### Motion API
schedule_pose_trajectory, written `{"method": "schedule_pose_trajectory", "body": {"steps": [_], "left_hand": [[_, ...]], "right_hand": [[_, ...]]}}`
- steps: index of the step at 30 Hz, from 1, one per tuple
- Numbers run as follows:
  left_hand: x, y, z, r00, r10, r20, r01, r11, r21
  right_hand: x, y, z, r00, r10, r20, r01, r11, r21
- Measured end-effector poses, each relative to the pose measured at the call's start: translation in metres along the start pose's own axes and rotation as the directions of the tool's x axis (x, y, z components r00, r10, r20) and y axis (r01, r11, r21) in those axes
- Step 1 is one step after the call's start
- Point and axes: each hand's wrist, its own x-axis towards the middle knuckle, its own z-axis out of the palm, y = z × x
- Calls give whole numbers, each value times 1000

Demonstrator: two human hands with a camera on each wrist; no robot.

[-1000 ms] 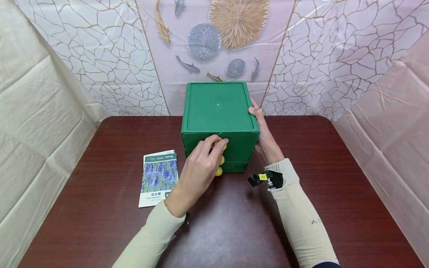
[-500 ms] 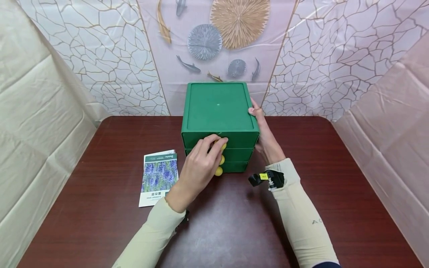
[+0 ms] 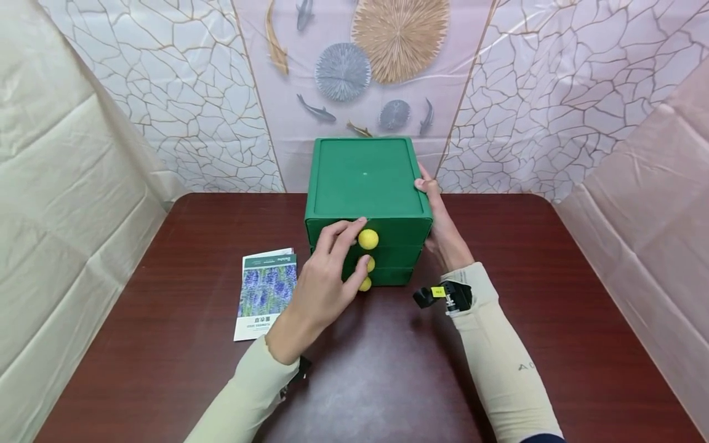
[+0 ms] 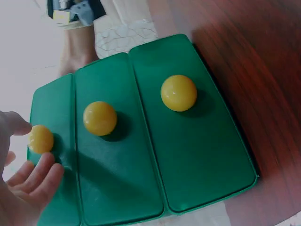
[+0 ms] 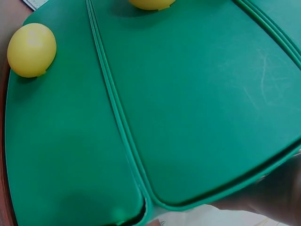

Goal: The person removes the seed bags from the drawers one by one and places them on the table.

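A green three-drawer box (image 3: pixel 362 178) stands on the table, each drawer front bearing a round yellow knob. My left hand (image 3: pixel 321 283) is beside the top knob (image 3: pixel 368 239), fingers spread apart, with a gap between them and the knob. In the left wrist view, thumb and fingertips lie on either side of that knob (image 4: pixel 41 139), while the middle knob (image 4: pixel 100 118) and bottom knob (image 4: pixel 178 93) are free. All three drawers look closed. My right hand (image 3: pixel 440 224) rests against the box's right side, thumb on its top edge; the other fingers are mostly hidden.
To the left of the box lie flower seed packets (image 3: pixel 267 295) in a small overlapping stack, the upper one printed with purple blooms. A dark red wooden table (image 3: pixel 526 295) carries everything. Patterned cloth (image 3: pixel 205 92) hangs behind.
My left hand has let go of the top knob, its thumb dropping and its fingers spreading. My right hand stays at the box's side. The head view has shifted slightly.
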Motion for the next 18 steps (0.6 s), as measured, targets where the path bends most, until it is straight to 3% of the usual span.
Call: {"method": "schedule_pose_trajectory", "body": {"steps": [9,18], "left_hand": [[-8,7,-19,995,-73,-62,72,997,-15],[-26,12,-9,996,-37,-78,38,999,12]], "right_hand": [[1,2,-1,1000,0,-4,0,1000,-12],[-4,3,-3,999,30,-28,-29,1000,4]]}}
